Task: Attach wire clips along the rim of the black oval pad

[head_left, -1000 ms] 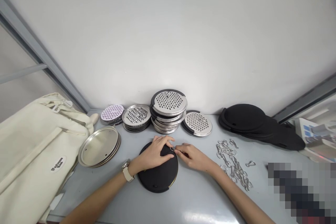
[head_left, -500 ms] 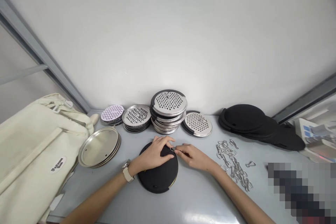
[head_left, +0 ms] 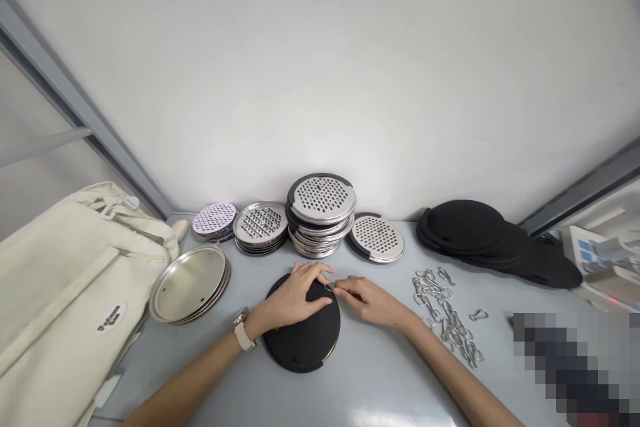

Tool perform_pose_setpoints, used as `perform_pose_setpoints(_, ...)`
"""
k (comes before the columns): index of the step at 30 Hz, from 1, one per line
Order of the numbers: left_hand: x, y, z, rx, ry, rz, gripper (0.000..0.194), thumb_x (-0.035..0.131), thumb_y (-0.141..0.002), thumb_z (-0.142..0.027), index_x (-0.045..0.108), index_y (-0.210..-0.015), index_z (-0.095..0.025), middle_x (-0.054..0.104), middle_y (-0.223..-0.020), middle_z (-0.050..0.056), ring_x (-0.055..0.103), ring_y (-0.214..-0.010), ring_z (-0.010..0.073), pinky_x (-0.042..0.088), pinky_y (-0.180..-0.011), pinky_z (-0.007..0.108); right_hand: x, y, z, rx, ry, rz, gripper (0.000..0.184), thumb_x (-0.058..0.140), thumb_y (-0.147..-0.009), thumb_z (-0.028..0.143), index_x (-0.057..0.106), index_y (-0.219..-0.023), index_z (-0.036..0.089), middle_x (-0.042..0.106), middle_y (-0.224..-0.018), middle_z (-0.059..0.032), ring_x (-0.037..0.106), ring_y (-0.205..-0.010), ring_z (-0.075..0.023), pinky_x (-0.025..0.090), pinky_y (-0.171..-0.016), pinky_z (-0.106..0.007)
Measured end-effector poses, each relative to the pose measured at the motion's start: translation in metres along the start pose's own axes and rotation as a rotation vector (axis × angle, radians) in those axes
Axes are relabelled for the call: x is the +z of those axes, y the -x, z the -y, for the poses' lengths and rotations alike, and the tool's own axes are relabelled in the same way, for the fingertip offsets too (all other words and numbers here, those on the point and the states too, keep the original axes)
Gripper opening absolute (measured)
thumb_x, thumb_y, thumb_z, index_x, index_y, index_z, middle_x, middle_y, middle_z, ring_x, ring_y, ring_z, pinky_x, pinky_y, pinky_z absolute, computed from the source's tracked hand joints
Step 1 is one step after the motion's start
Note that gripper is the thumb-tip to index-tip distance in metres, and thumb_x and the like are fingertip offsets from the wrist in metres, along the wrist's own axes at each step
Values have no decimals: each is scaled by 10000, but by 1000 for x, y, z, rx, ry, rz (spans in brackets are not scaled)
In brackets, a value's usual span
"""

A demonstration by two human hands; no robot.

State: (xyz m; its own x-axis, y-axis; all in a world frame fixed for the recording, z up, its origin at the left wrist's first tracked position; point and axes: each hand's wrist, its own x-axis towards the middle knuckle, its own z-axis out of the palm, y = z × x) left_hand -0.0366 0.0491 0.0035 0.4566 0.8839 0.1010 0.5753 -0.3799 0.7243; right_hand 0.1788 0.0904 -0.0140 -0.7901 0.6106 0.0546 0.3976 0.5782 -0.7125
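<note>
Head view: we're keeping a cream bag (head_left: 80, 280) far left, plain metal discs (head_left: 189, 283) beside it. Perforated grater discs (head_left: 323, 197) are sitting along the wall. Our left hand (head_left: 297, 295) is resting on the black round cover (head_left: 306, 347) on the table (head_left: 380, 367), thumb and index apart. Our right hand (head_left: 369, 300) is pinching a small metal clip (head_left: 329, 287), fingertips clamped, at the cover's upper-right edge. Loose clips (head_left: 453, 325) are lying right, near black covers (head_left: 467, 225).

This looks like a small workshop or packing place: on the grey table (head_left: 380, 373), metal discs with holes (head_left: 325, 197) stand in stacks, and many loose metal clips (head_left: 453, 323) lie at their right.
</note>
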Motion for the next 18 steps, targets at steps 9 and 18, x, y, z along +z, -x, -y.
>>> perform_pose_setpoints(9, -1, 0, -2, 8, -4, -6, 433, 624, -827, -264, 466, -1230, -259, 607, -1045, 29, 492, -1064, 224, 352, -985, 381, 0, 1, 1, 5, 10, -10, 378, 314, -998, 351, 491, -706, 189, 449, -597, 28, 448, -596, -135, 375, -608, -253)
perform_pose_setpoints(18, -1, 0, -2, 22, -5, 7, 411, 610, -844, -265, 464, -1228, -248, 607, -1069, 42, 497, -1075, 228, 350, -988, 390, 1, 0, 1, 13, 12, -13, 379, 327, -992, 352, 479, -685, 189, 430, -571, 36, 427, -561, -126, 343, -568, -243)
